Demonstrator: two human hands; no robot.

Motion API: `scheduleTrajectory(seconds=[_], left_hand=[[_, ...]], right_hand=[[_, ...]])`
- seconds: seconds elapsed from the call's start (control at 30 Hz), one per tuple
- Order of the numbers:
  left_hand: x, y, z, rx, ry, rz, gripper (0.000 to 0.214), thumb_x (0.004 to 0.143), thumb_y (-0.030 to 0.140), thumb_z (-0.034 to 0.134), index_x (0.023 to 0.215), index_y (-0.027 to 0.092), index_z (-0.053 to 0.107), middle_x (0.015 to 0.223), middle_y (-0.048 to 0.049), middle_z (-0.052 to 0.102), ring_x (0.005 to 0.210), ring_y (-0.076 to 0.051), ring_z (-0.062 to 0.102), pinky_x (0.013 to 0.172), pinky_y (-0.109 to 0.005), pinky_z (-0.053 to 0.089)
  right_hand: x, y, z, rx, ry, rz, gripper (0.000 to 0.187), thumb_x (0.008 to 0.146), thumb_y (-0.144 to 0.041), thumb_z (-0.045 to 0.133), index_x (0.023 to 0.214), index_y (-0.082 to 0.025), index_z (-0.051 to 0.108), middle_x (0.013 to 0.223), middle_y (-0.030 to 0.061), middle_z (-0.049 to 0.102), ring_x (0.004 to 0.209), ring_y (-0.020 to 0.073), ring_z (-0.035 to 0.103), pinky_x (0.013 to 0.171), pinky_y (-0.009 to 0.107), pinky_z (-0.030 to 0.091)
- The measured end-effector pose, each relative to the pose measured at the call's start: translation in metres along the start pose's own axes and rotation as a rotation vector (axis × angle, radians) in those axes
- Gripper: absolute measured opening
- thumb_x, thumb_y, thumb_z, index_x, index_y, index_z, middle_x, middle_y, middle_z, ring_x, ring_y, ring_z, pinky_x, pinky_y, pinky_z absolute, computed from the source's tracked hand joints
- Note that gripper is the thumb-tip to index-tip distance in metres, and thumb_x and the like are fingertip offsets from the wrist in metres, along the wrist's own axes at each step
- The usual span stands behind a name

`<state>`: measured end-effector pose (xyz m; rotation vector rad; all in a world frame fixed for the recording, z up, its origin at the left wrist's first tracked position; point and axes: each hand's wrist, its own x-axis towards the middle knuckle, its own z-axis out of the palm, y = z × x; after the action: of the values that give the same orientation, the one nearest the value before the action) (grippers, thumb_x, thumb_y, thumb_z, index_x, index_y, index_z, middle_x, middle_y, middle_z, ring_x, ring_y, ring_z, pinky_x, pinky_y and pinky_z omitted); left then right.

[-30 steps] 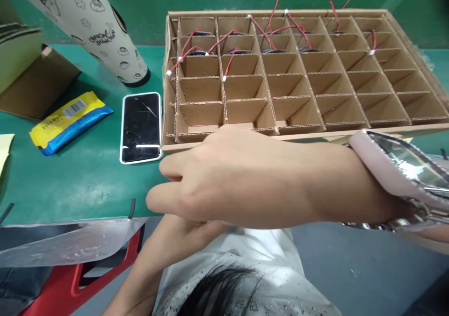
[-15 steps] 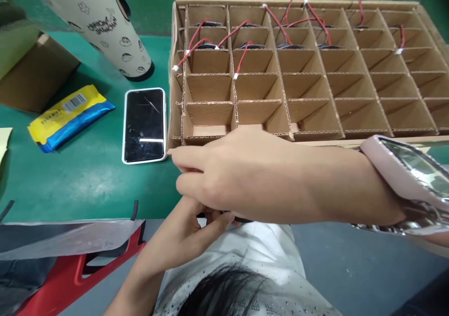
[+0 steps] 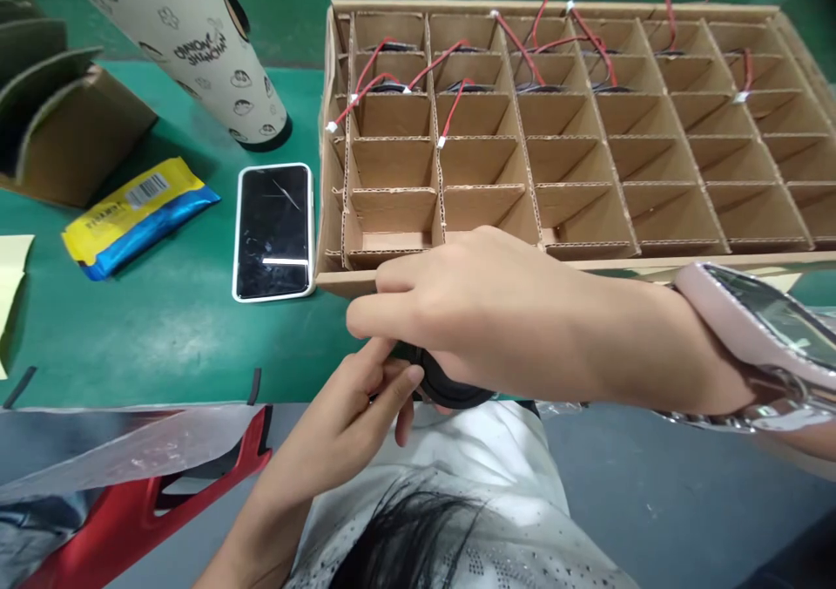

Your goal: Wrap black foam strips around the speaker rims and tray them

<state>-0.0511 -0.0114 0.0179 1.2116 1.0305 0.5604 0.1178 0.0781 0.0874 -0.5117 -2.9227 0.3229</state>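
In front of my body, at the table edge, I hold a black round part [image 3: 461, 389] that is partly covered by my hands. My left hand [image 3: 362, 410] is closed, thumb and fingers pinching at the part's left side. My right hand [image 3: 450, 297] comes across from the right and lies over the part, its fingers curled round it; the fingertips are hidden. Just beyond my hands stands a cardboard divider box [image 3: 588, 262]. Several of its back compartments hold dark parts whose red wires [image 3: 450, 114] with white connectors stick out.
A phone [image 3: 273, 232] lies left of the box. Farther left are a yellow and blue packet [image 3: 140, 214], a patterned tumbler [image 3: 241, 92], a brown carton [image 3: 97, 136] and a pale yellow paper [image 3: 13, 284]. A red plastic piece [image 3: 150, 511] stands below the table edge.
My hands have risen slightly, and my right fingers have shifted right. More of the black round part shows between them. The view has moved a little.
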Motion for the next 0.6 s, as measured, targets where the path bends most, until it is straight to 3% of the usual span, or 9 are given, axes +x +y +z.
scheduleTrajectory(seconds=[0.17, 0.27, 0.43, 0.53, 0.6], left_hand=[[0.002, 0.002, 0.001, -0.020, 0.054, -0.028, 0.017, 0.100, 0.037, 0.042, 0.098, 0.020, 0.042, 0.068, 0.0021, 0.065, 0.045, -0.006, 0.048, 0.045, -0.017, 0.038], [0.001, 0.003, 0.016, -0.086, 0.123, -0.057, 0.018, 0.100, 0.037, 0.042, 0.106, 0.021, 0.038, 0.064, 0.0040, 0.063, 0.039, -0.005, 0.045, 0.040, -0.015, 0.034], [-0.013, -0.005, 0.056, -0.322, 0.292, -0.112, 0.028, 0.098, 0.041, 0.043, 0.115, 0.022, 0.031, 0.061, 0.0059, 0.060, 0.039, -0.011, 0.055, 0.040, -0.018, 0.039], [-0.021, -0.006, 0.046, -0.186, 0.324, -0.106, 0.021, 0.093, 0.040, 0.051, 0.099, 0.020, 0.046, 0.059, 0.0051, 0.056, 0.046, -0.013, 0.059, 0.044, -0.021, 0.043], [-0.018, -0.001, 0.023, 0.034, 0.259, -0.086, 0.020, 0.084, 0.035, 0.064, 0.078, 0.019, 0.056, 0.059, 0.0021, 0.056, 0.050, -0.013, 0.056, 0.044, -0.022, 0.038]], right_hand=[[-0.002, 0.001, 0.002, 0.035, 0.014, 0.097, 0.020, 0.061, -0.006, 0.051, 0.075, -0.018, 0.057, 0.066, -0.0039, 0.050, 0.052, 0.0082, 0.027, 0.044, 0.023, 0.010], [-0.003, 0.001, 0.004, 0.078, -0.026, 0.164, 0.017, 0.067, -0.007, 0.053, 0.077, -0.020, 0.059, 0.070, -0.0055, 0.055, 0.052, 0.0068, 0.031, 0.045, 0.021, 0.009], [-0.008, -0.004, 0.004, 0.127, -0.086, -0.002, 0.020, 0.068, -0.005, 0.057, 0.081, -0.020, 0.062, 0.069, -0.0074, 0.057, 0.054, 0.0057, 0.037, 0.046, 0.021, 0.016], [-0.008, -0.007, 0.000, 0.147, -0.134, -0.080, 0.022, 0.062, -0.003, 0.063, 0.077, -0.019, 0.063, 0.069, -0.0088, 0.057, 0.052, 0.0049, 0.034, 0.044, 0.022, 0.016], [-0.008, -0.009, 0.000, 0.258, -0.080, 0.028, 0.021, 0.060, -0.001, 0.066, 0.071, -0.018, 0.064, 0.064, -0.0096, 0.056, 0.052, 0.0026, 0.036, 0.045, 0.020, 0.021]])
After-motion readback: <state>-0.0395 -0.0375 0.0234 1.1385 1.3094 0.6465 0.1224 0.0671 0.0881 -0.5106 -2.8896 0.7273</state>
